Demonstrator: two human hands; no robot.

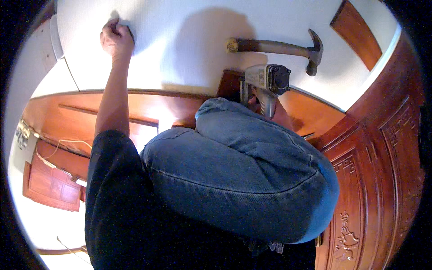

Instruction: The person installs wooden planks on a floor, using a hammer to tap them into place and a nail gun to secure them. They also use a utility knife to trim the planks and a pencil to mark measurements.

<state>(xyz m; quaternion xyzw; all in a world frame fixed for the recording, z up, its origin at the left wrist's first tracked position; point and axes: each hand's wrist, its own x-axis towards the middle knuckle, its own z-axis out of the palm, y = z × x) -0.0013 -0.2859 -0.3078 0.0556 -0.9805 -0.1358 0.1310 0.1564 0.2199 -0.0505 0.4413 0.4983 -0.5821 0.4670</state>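
Note:
My left hand [117, 38] rests at the far left of a white surface [153, 67], its fingers curled in. Whatever may be between those fingers is hidden. Beyond my bent knees, my right hand [280, 112] is wrapped round the handle of a grey and black nail gun [266, 81]. My knee covers part of this hand. A claw hammer [283, 47] with a worn handle lies on the white surface, just past the nail gun, its head to the right.
My jeans-clad legs [234, 166] fill the middle. Carved reddish-brown wooden panels [360, 180] stand at the right. A wooden strip [357, 33] lies at the far right of the white surface. Brown wooden trim [54, 110] and a pale cable [67, 141] show at the left.

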